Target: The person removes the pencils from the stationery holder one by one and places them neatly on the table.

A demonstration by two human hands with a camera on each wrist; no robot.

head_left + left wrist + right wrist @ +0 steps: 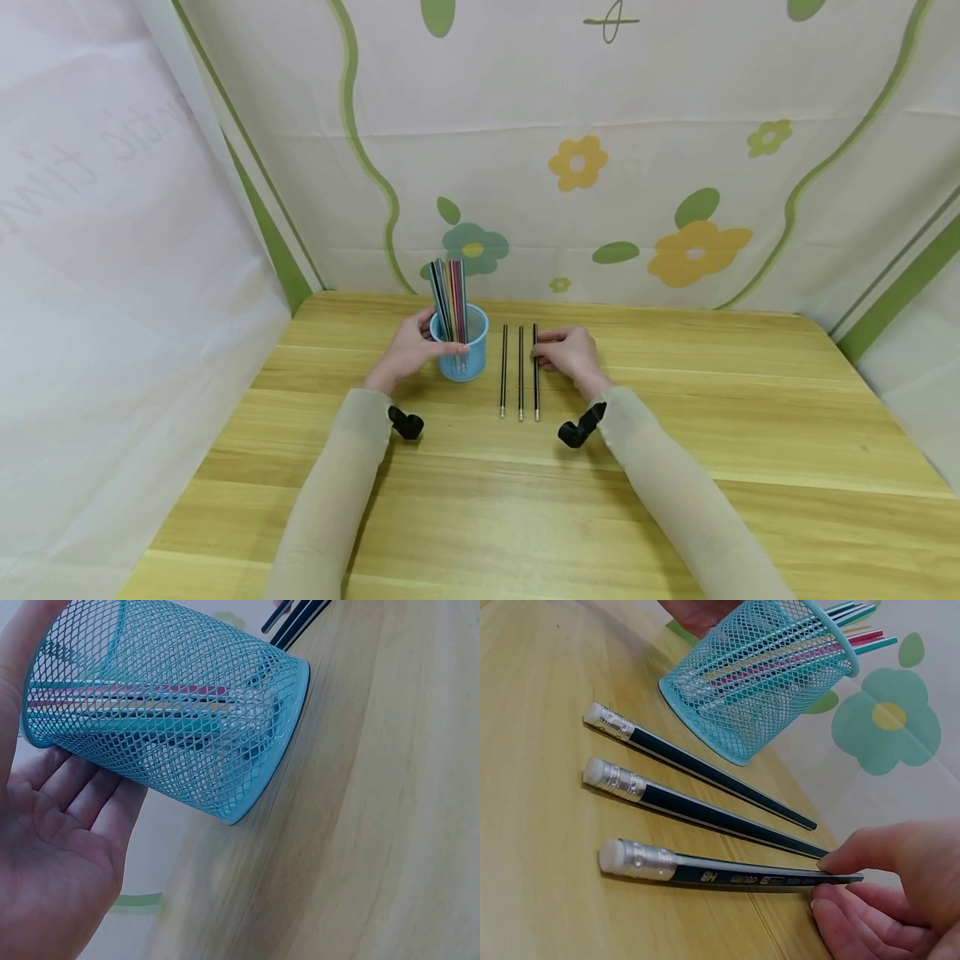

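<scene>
"Pencils [521, 375] come first: what is shown of them by the head view?"

"Three are laid side by side on the bench [495, 508], erasers at the near end. The dark pencil [537, 387] furthest right is pinched by the right grip [572, 354]. Left of the row, a blue mesh cup [477, 354] is held by the left grip [407, 347], thumb in front and fingers behind."

"Is anything in the way?"

"The other two pencils lie between the pinched one and the cup. Behind the bench, a flowered cloth [465, 108] is hung."

"And from the left wrist?"

"The cup is seen to be held near its rim. Coloured pencils [460, 292] are bunched inside; the thin mesh is judged light and easily dented, better steadied than squeezed."

"From the right wrist?"

"The pinch is made by thumb and fingers, well away from the eraser. Whether that end is raised cannot be told. A light, stiff, smooth shaft is to be expected, perhaps apt to roll; nearer the middle, better balance would likely be had."
</scene>
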